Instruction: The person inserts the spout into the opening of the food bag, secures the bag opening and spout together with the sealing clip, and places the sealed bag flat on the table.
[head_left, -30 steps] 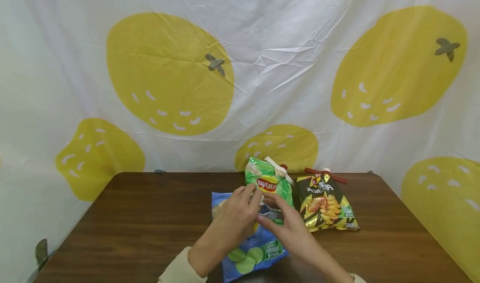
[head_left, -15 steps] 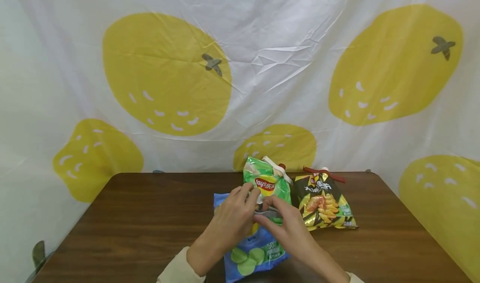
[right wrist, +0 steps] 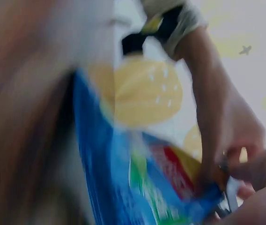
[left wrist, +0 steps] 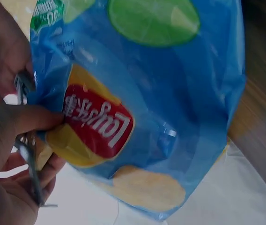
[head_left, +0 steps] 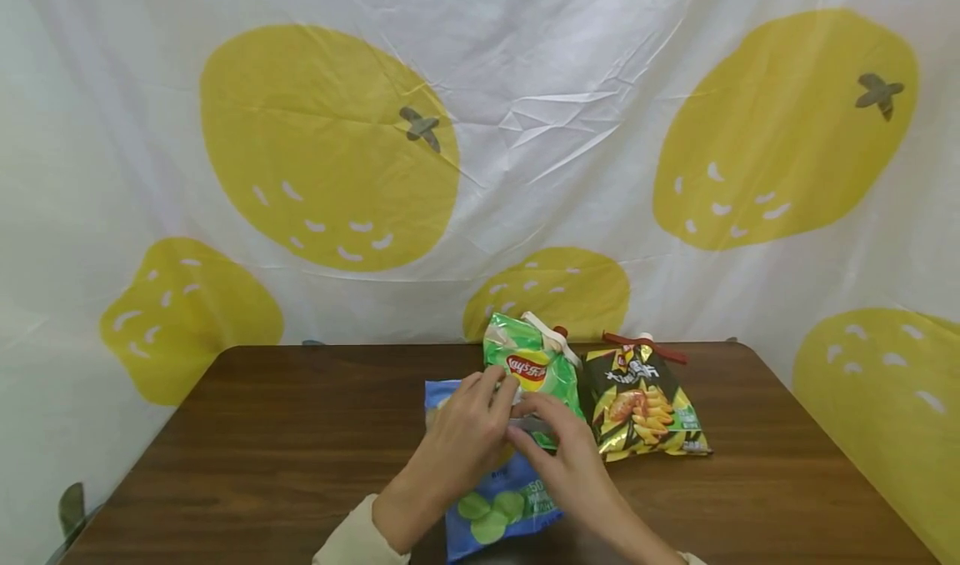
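A blue Lay's chip bag (head_left: pixel 491 515) with lime pictures lies in front of me under both hands. My left hand (head_left: pixel 461 436) grips its upper edge; in the left wrist view the thumb (left wrist: pixel 30 117) presses on the bag beside the red logo. A grey strip-like bag clip (left wrist: pixel 32 173) runs along that edge between the fingers. From the other side my right hand (head_left: pixel 570 461) pinches the clip with thumb and index finger, while its other fingers are mostly hidden. In the right wrist view, both hands meet at the bag's corner.
Behind the blue bag stands a green Lay's bag (head_left: pixel 555 382) with a white clip (head_left: pixel 551 340) across its top. To its right lies a black and yellow chip bag (head_left: pixel 648 407) with a red clip (head_left: pixel 663 352). A lemon-print curtain (head_left: pixel 555 182) hangs behind the brown table (head_left: pixel 300 448).
Both hands stay at the bag's upper edge. The grey clip shows less between them now, and the right hand covers more of the bag's right side. The view has shifted slightly.
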A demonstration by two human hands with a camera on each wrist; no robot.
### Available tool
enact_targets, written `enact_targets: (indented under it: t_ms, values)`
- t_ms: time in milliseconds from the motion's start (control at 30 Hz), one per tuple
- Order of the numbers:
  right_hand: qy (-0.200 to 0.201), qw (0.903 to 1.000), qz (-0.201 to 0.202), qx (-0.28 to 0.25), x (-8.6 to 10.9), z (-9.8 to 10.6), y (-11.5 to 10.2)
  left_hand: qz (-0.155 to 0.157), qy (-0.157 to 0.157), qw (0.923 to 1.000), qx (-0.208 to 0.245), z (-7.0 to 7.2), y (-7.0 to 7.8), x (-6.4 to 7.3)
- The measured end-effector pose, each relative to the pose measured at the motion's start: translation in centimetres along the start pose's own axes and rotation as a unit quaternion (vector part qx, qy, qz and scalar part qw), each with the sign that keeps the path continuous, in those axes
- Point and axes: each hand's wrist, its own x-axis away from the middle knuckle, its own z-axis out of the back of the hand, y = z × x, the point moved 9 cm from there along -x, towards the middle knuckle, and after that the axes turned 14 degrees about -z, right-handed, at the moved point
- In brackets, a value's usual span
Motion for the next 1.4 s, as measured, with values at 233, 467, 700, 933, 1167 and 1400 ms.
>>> enact_targets:
  t_ms: [233, 467, 700, 933, 1167, 1400]
  values:
    - [0.049, 0.9882, -0.107, -0.097, 0.7, 0.9, -1.1, -0.009, 0.009, 0.9998, -0.017, 0.2, 0.8, -0.2]
    - [0.017, 0.9852, -0.145, -0.09, 0.4, 0.6, -0.6, 0.008, 0.003, 0.9999, -0.012, -0.3, 1.0, 0.1]
    - [-0.017, 0.9838, -0.166, -0.066, -0.1, -0.4, 2.8, 0.024, -0.005, 0.9997, 0.004, -0.6, 0.9, 0.2]
    - [-0.064, 0.9678, -0.187, -0.156, -1.0, -1.0, 5.0, -0.007, -0.007, 0.9999, 0.014, 0.7, -0.1, -0.2]
    - [-0.11, 0.9649, -0.144, -0.19, -1.5, -0.7, 4.3, 0.067, -0.043, 0.9824, 0.169, 2.3, -4.2, 0.9]
    - [-0.139, 0.9642, -0.108, -0.198, -1.6, -0.4, 3.7, 0.128, -0.071, 0.9145, 0.377, 0.4, -6.2, 2.4]
